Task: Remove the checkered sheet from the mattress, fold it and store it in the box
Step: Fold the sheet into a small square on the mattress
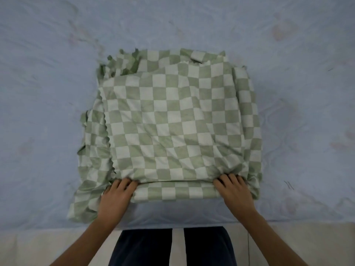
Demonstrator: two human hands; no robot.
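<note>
- Head view looks straight down on the checkered sheet (172,121), a soft woven cloth in 2 tones, sage green and off-white squares.
- The sheet is folded into a thick, roughly square bundle of several layers, and it lies on the mattress (48,83) close to the near edge.
- The top layer is fairly smooth, with shallow creases running toward the near corners. Its left edge is wavy, and looser layers stick out unevenly at the far-left corner and along the left side.
- The near edge shows a rounded fold, with a strip of squares on the layer beneath.
- The mattress cover is pale blue, faintly quilted and lightly wrinkled, with dull pinkish marks.
- The left hand (117,194) is at the near-left corner, its fingers (125,184) curled into the gap under the top layer and gripping the cloth.
- The right hand (233,190) is at the near-right corner, its fingers (228,178) likewise curled around the top layer, which bunches into small puckers there.
- Both forearms are bare; the thumbs are hidden.
- Dark navy trousers (144,248) show below the mattress edge.
</note>
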